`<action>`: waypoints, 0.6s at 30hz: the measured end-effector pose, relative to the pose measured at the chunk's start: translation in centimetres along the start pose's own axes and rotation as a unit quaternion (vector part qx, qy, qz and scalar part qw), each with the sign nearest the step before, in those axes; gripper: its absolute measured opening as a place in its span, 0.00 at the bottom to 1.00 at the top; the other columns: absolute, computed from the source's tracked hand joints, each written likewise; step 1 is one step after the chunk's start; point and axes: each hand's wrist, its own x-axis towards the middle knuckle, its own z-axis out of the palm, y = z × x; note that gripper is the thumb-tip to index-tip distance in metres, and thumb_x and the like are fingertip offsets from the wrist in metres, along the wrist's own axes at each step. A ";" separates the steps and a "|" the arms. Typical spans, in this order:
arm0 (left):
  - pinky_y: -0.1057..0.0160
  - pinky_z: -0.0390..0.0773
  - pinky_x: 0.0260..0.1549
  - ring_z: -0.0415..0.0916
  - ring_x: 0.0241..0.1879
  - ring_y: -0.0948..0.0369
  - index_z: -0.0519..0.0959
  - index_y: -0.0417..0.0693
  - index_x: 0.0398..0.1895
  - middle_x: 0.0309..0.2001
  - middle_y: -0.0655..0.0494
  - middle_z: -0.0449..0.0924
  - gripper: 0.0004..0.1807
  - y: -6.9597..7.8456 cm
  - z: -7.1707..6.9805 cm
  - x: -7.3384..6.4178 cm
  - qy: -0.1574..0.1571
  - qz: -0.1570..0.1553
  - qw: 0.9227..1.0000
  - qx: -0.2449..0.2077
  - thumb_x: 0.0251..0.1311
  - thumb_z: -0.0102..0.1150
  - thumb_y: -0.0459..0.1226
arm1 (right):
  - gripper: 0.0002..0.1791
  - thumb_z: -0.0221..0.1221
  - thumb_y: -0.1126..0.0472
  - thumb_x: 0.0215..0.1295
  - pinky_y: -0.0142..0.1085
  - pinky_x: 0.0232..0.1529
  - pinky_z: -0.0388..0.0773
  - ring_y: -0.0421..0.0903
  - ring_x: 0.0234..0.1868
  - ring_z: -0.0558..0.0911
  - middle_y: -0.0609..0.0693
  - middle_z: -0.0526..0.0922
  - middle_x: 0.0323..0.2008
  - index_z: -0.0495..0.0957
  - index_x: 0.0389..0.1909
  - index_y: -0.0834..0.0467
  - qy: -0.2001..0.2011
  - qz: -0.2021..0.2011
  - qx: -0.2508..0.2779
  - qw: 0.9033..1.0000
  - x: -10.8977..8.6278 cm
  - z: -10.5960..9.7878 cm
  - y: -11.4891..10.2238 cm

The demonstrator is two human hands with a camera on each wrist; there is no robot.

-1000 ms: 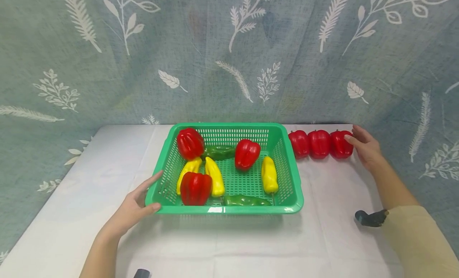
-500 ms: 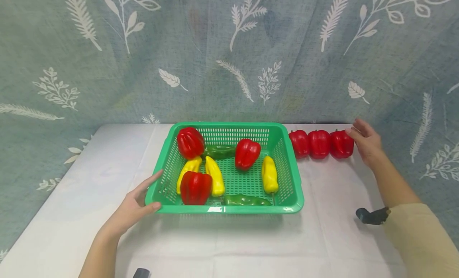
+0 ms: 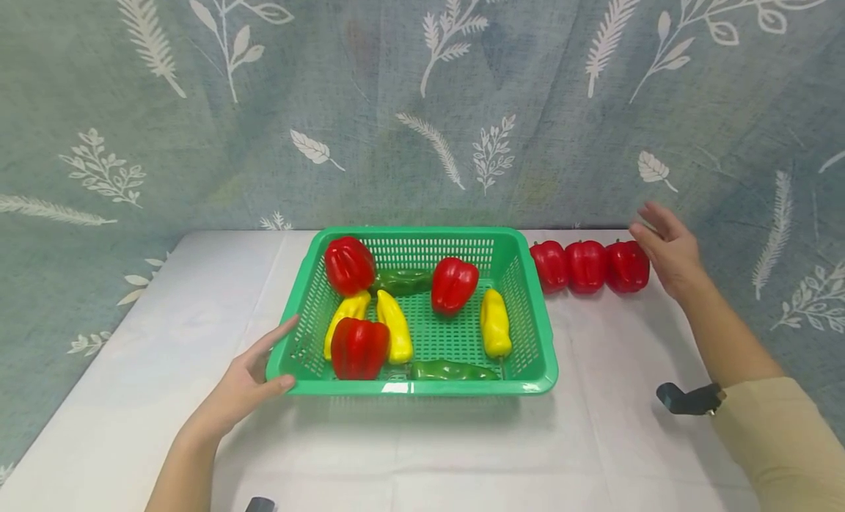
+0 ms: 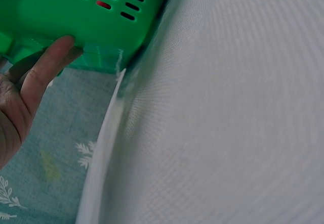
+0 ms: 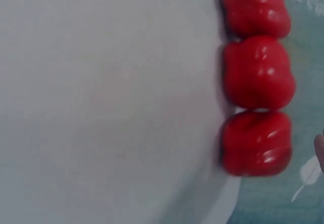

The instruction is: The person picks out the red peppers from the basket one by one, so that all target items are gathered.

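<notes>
Rightmost red pepper (image 3: pixel 628 267) near right fingers (image 3: pixel 664 220)

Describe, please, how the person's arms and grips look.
A beige sleeve covers part of the right arm; a dark, stubby piece juts out by its edge. The left forearm shows no sleeve; a dark block shows beside it. The left grip and right grip are bare.

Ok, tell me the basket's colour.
The basket is green; the head view shows it best.
</notes>
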 end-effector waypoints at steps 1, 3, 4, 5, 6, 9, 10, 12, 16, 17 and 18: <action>0.73 0.74 0.47 0.53 0.59 0.84 0.52 0.57 0.74 0.74 0.42 0.43 0.42 0.0 0.0 0.0 0.001 -0.001 1.000 0.004 0.58 0.59 0.30 | 0.41 0.60 0.52 0.63 0.35 0.70 0.49 0.45 0.74 0.49 0.44 0.48 0.75 0.50 0.73 0.41 -0.007 -0.008 0.007 1.000 -0.1 0.2 -0.3; 0.73 0.75 0.46 0.54 0.59 0.84 0.53 0.57 0.74 0.74 0.42 0.44 0.42 0.1 0.1 0.1 0.003 -0.002 1.000 0.008 0.58 0.60 0.30 | 0.41 0.59 0.54 0.63 0.33 0.69 0.52 0.45 0.74 0.51 0.45 0.49 0.75 0.50 0.73 0.42 -0.014 -0.022 0.017 1.000 -0.3 0.8 -1.0; 0.73 0.75 0.46 0.55 0.59 0.83 0.53 0.56 0.74 0.74 0.42 0.44 0.42 0.2 0.2 0.1 0.003 -0.002 1.000 0.010 0.58 0.60 0.30 | 0.40 0.59 0.55 0.63 0.32 0.68 0.53 0.45 0.73 0.53 0.46 0.50 0.74 0.51 0.73 0.42 -0.016 -0.029 0.023 0.999 -0.4 1.1 -1.3; 0.72 0.76 0.45 0.56 0.58 0.83 0.53 0.56 0.74 0.74 0.42 0.45 0.42 0.3 0.2 0.1 0.003 -0.002 1.000 0.009 0.58 0.60 0.30 | 0.40 0.59 0.55 0.63 0.31 0.68 0.54 0.45 0.73 0.54 0.47 0.50 0.74 0.52 0.73 0.43 -0.017 -0.036 0.025 0.999 -0.5 1.4 -1.6; 0.72 0.76 0.45 0.57 0.57 0.83 0.53 0.55 0.74 0.74 0.42 0.45 0.43 0.3 0.2 0.1 0.003 -0.002 1.000 0.009 0.57 0.60 0.30 | 0.39 0.60 0.56 0.63 0.31 0.67 0.55 0.45 0.72 0.55 0.47 0.51 0.74 0.53 0.73 0.43 -0.018 -0.045 0.026 0.998 -0.5 1.8 -1.9; 0.71 0.77 0.44 0.59 0.56 0.83 0.53 0.55 0.74 0.74 0.41 0.45 0.43 0.5 0.3 0.1 0.003 -0.004 1.000 0.009 0.57 0.61 0.31 | 0.39 0.60 0.57 0.63 0.30 0.67 0.56 0.45 0.71 0.58 0.49 0.53 0.73 0.54 0.72 0.45 -0.024 -0.070 0.035 0.997 -0.6 2.8 -2.6; 0.72 0.76 0.44 0.59 0.56 0.83 0.52 0.55 0.74 0.74 0.41 0.45 0.43 0.5 0.3 0.1 0.003 -0.004 1.000 0.010 0.57 0.61 0.31 | 0.38 0.60 0.57 0.63 0.30 0.67 0.57 0.45 0.71 0.59 0.49 0.54 0.73 0.55 0.72 0.45 -0.027 -0.075 0.033 0.996 -0.6 3.1 -2.9; 0.72 0.76 0.45 0.58 0.56 0.83 0.52 0.55 0.74 0.74 0.42 0.45 0.43 0.4 0.3 0.0 0.003 -0.005 1.000 0.012 0.58 0.61 0.31 | 0.38 0.60 0.58 0.63 0.31 0.67 0.57 0.45 0.70 0.60 0.50 0.54 0.73 0.55 0.72 0.46 -0.035 -0.086 0.033 0.995 -0.6 3.7 -3.4; 0.72 0.76 0.44 0.59 0.56 0.83 0.52 0.55 0.74 0.74 0.42 0.45 0.43 0.4 0.3 -0.1 0.004 -0.004 1.000 0.011 0.58 0.61 0.31 | 0.37 0.60 0.59 0.63 0.31 0.66 0.58 0.45 0.70 0.62 0.50 0.55 0.73 0.57 0.72 0.46 -0.050 -0.099 0.027 0.994 -0.7 4.8 -4.6; 0.71 0.77 0.44 0.59 0.56 0.83 0.52 0.54 0.74 0.74 0.42 0.45 0.42 0.5 0.3 -0.1 0.004 -0.004 1.000 0.009 0.58 0.60 0.31 | 0.36 0.60 0.59 0.64 0.31 0.66 0.58 0.45 0.69 0.62 0.50 0.55 0.73 0.57 0.72 0.47 -0.057 -0.102 0.030 0.993 -0.7 5.1 -4.8; 0.71 0.77 0.44 0.60 0.56 0.83 0.52 0.54 0.74 0.74 0.41 0.45 0.42 0.5 0.3 -0.1 0.004 -0.004 1.000 0.008 0.58 0.60 0.31 | 0.36 0.59 0.60 0.64 0.31 0.66 0.59 0.45 0.69 0.62 0.50 0.56 0.72 0.57 0.71 0.47 -0.063 -0.106 0.033 0.992 -0.7 5.4 -5.1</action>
